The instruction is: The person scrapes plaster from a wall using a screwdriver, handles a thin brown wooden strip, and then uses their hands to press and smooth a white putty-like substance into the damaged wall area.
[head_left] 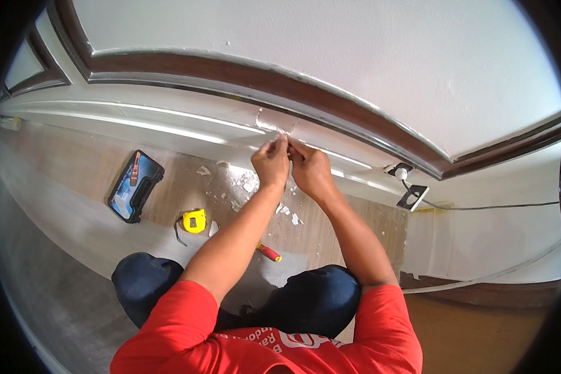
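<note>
Both hands meet at the low white wall in front of me, beside a square cut patch [277, 121] with crumbled edges. My left hand [272, 164] is closed, thumb and forefinger pinched together against the wall near the lower edge of the patch. Right beside it, my right hand [311, 171] is also closed, its fingertips almost touching those of the left. Whatever the fingertips hold is too small or hidden to make out. White plaster chips [249, 182] and dust lie scattered on the wood-look floor below the hands.
A yellow tape measure [194, 220] and a dark tool case [135, 187] lie at left. A red-handled tool [269, 252] rests between my knees. At right, a plug sits in a wall socket [400, 171], with a loose cover plate [412, 198] and a grey cable [480, 207].
</note>
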### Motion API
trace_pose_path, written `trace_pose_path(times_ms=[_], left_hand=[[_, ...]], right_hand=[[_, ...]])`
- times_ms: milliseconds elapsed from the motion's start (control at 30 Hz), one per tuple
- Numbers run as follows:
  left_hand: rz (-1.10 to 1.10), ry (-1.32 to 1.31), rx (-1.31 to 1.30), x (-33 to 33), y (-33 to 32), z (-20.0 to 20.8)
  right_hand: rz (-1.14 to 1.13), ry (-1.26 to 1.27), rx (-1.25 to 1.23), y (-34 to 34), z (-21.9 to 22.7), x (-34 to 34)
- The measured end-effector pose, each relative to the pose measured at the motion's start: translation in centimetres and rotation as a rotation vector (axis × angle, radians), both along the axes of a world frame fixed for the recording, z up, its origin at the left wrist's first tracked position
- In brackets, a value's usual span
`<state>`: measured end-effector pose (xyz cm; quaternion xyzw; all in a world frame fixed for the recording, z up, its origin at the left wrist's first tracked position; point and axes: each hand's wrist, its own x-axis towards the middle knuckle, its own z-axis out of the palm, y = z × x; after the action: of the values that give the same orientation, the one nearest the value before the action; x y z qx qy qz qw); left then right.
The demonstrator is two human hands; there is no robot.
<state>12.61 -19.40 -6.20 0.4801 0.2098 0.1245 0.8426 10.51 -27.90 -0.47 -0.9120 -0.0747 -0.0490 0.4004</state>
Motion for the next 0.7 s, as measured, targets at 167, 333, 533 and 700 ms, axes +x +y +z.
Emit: trace_pose_path(times_ms=[167,333,533,700], left_hand=[[-0.072,0.101,-0.048,-0.5,0.3,0.9],[-0.116,0.068,-0.119,-0.2,0.1,0.5],[-0.044,0.063,-0.142,-0.4,-1.0,1.0],[-0.092,0.071,-0.081,0.0,-0.1,0.8]], right_hand=[[-0.023,-0.012,-0.036,0.2,0.5,-0.1],[-0.006,-0.097,-0.001,-0.3,-0.3,0.0],[0.004,-0.076,0.013,-1.3,-0.7,-0.1],[-0.038,-0.047,-0.021,-0.2,0.5,-0.2]])
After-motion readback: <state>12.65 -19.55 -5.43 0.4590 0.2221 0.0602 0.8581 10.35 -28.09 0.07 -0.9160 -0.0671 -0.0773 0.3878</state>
